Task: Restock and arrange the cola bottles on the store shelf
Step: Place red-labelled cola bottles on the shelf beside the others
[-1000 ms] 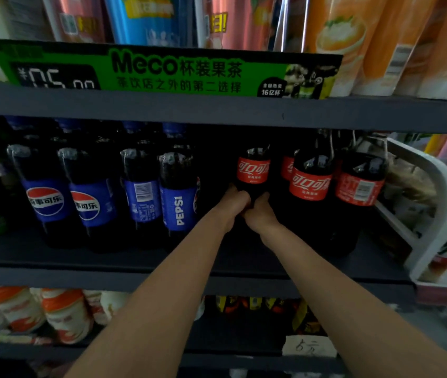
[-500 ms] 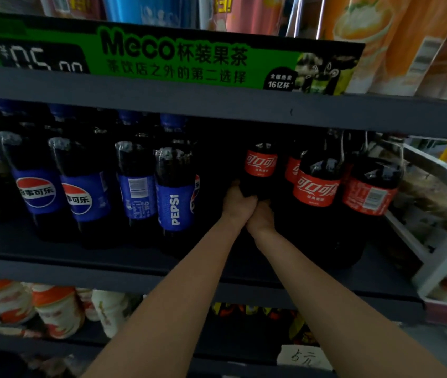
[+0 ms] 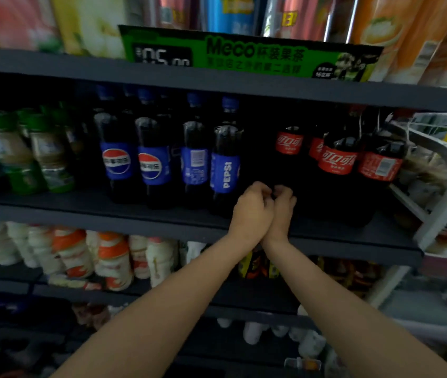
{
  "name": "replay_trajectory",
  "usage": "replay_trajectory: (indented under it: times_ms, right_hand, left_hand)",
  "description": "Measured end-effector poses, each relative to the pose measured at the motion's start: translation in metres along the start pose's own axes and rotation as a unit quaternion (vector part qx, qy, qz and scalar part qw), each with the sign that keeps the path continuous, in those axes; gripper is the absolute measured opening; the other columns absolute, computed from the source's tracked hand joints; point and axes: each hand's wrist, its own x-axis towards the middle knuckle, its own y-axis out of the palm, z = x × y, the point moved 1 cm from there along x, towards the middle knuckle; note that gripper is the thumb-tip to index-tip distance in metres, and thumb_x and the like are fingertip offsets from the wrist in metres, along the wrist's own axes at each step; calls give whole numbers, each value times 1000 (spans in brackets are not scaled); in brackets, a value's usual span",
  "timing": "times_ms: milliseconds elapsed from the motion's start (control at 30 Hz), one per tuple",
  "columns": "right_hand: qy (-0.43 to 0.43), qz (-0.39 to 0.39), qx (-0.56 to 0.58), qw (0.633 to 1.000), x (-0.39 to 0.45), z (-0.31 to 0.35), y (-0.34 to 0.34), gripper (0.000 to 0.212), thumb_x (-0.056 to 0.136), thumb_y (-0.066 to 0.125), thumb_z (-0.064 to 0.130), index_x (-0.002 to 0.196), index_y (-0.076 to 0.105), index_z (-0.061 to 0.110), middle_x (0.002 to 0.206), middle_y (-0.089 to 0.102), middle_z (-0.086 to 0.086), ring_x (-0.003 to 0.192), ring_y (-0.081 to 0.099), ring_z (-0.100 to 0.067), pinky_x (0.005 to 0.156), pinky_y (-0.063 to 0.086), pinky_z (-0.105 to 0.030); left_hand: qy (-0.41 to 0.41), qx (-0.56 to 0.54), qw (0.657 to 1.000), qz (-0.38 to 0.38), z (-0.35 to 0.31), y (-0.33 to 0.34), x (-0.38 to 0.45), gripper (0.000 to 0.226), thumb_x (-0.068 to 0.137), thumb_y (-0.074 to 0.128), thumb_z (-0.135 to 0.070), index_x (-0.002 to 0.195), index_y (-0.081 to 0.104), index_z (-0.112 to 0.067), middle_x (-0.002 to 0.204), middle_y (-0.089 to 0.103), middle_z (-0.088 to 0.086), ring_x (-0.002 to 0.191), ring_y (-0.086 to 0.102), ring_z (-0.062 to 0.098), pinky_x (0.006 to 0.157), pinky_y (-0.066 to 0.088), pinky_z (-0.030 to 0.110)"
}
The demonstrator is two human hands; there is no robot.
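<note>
Both fists, left hand (image 3: 252, 211) and right hand (image 3: 282, 208), curled side by side at the shelf (image 3: 162, 216) edge; can't tell if gripping anything. Pepsi bottles (image 3: 225, 170) left, red-label cola bottles (image 3: 337, 170) right, green-capped bottles (image 3: 50, 154) further left.

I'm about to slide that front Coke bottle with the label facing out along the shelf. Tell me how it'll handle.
The front Coke bottle looks full of dark cola, so probably heavy for its size. It stands tall on a narrow base: a push up high may tip it into the neighbouring red-label bottle. The plastic is glossy, so likely somewhat slippery.
</note>
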Motion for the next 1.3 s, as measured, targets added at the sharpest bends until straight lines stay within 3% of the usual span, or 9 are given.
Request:
replay_trajectory:
  times_ms: [167,233,300,433,533,600,733,1067,1300]
  right_hand:
    - [-128,10,10,992,-112,24,44,26,92,46,11,118,45,5,121,42,-8,105,51,-21,90,44,-29]
    - [-157,34,38,986,-159,35,74,23,93,47,8,115,48,6,110,44,2,99,53,-8,82,41,-14]
    - [-214,83,-2,973,-202,45,110,29,87,53,3,116,50,4,112,49,-5,99,52,-11,83,42,-21]
    - [-331,228,-191,895,-286,58,199,41,78,57,2,118,49,1,125,43,-19,112,45,-35,94,37,-36]
    - [-375,332,-290,816,-336,54,265,41,84,55,13,123,45,6,132,37,-17,118,38,-35,97,36,-40]
    - [-356,405,-338,772,-362,42,309,42,88,53,20,127,40,9,135,33,-14,122,33,-33,99,36,-40]
    - [-288,505,-390,714,-403,4,405,43,93,50,28,129,36,10,137,29,-14,126,28,-35,100,35,-42]
    - [-178,649,-452,585,-489,-127,667,45,93,50,29,131,40,8,141,34,-16,131,30,-35,103,36,-45]
    - [-175,668,-425,585,-513,-209,762,20,93,46,9,104,60,2,112,62,-14,106,57,-30,85,46,-35]
  left_hand:
    - [119,149,982,11,26,-95,-82,45,82,28,-20,110,55,1,108,59,17,99,57,31,84,47,41]
    - [121,226,967,4,49,-148,-113,54,73,24,-27,106,57,0,103,60,17,93,57,33,79,47,44]
    - [99,295,950,-13,78,-204,-143,48,73,30,-25,102,59,-2,98,61,16,87,59,34,73,48,42]
    - [60,469,880,-33,155,-315,-203,35,73,39,-21,95,62,-6,91,65,11,76,64,29,63,51,31]
    - [-29,519,854,-14,221,-385,-249,40,77,44,-17,113,57,-5,108,61,13,96,62,32,76,50,35]
    - [-129,529,839,7,270,-422,-279,48,86,46,-19,133,40,-9,129,48,9,117,48,30,93,39,38]
    - [-296,516,803,41,372,-473,-323,50,92,44,-24,138,29,-14,137,37,8,127,37,29,103,30,40]
    - [-462,413,774,130,637,-552,-361,42,92,44,-19,133,38,-15,131,43,8,124,42,29,104,31,40]
    - [-539,299,773,153,785,-541,-386,35,90,44,-13,125,45,-13,125,48,12,117,49,35,101,33,42]
